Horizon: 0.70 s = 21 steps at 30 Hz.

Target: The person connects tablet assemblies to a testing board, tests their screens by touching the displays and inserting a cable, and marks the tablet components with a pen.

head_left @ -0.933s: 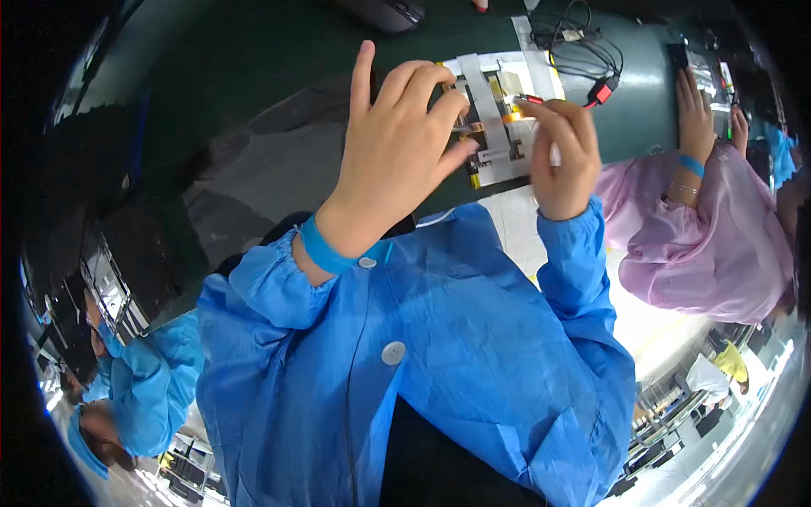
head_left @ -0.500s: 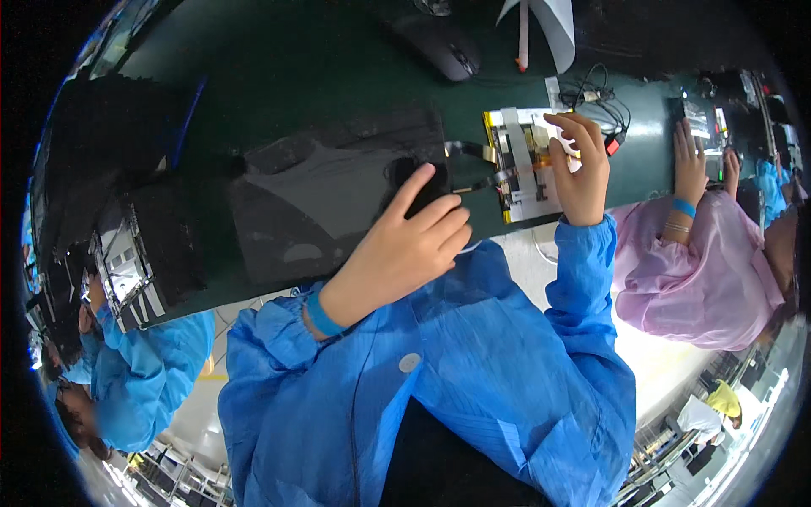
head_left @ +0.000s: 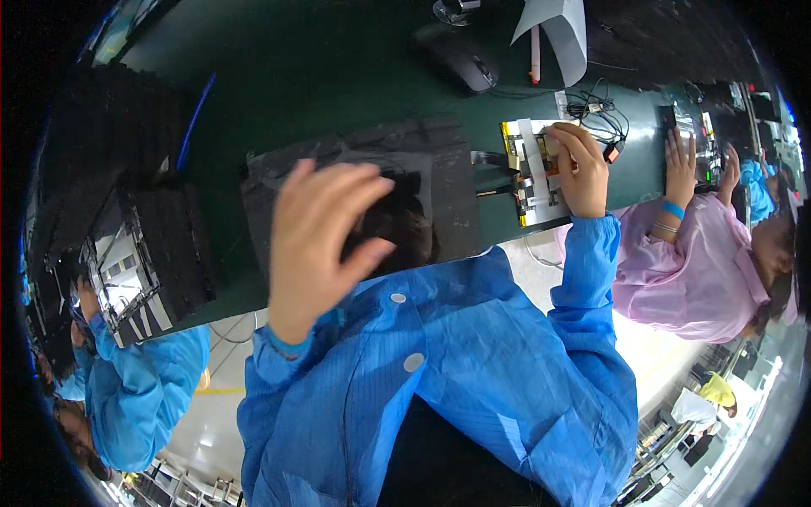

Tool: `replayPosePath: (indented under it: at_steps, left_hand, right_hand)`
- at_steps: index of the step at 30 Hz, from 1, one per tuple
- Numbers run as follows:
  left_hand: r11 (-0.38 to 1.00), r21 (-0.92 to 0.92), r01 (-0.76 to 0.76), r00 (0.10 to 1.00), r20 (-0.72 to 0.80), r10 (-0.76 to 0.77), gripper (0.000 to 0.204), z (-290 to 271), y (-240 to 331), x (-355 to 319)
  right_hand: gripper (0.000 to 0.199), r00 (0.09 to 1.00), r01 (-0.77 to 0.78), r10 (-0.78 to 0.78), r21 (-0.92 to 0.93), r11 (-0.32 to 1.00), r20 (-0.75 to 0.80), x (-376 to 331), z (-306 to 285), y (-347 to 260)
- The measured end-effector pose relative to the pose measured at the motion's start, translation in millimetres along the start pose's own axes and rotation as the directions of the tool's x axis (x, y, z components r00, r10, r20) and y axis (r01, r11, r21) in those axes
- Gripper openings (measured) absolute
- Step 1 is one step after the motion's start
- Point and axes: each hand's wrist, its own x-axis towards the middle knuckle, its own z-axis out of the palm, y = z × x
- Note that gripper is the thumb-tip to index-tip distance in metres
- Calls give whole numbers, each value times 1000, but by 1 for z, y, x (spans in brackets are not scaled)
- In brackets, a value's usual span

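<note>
A black glossy screen panel (head_left: 448, 186) lies flat on the dark green bench. Over its left half hovers my left hand (head_left: 317, 241), slightly blurred, fingers and thumb apart, holding nothing. Two short flat cables (head_left: 494, 193) run from the panel's right edge to a pale board assembly (head_left: 534, 203) with yellow edges and grey tape strips. Resting on that assembly is my right hand (head_left: 585, 173), its fingers bent and thumb and fingertips drawn together at the middle. Whatever sits between those tips is too small or hidden to name.
Behind the panel is a black computer mouse (head_left: 456, 59). A curled white sheet (head_left: 562, 38) and a pink pen-like stick (head_left: 535, 55) lie to its right, with tangled black cables (head_left: 600, 114) nearer. Co-workers sit at both sides, one in a pink smock (head_left: 676, 275).
My left hand has lifted off the panel's right side and swung left, its fingers spreading. My right hand's fingers have come down and closer together on the board assembly.
</note>
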Motion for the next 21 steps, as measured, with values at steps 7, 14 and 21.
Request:
replayPosePath:
  at_steps: [7, 14, 21]
  left_hand:
    - [852, -153, 500, 793, -313, -522, 44, 1, -65, -74]
    - [707, -554, 439, 734, -233, -638, 64, 21, -46, -69]
    - [773, -471, 426, 746, -300, -594, 63, 19, -51, -74]
  right_hand:
    - [36, 1000, 9, -8, -55, 998, 25, 3, 1, -4]
    - [37, 999, 32, -32, -61, 998, 6, -2, 3, -1]
    - [30, 996, 87, -85, -133, 987, 26, 0, 7, -3]
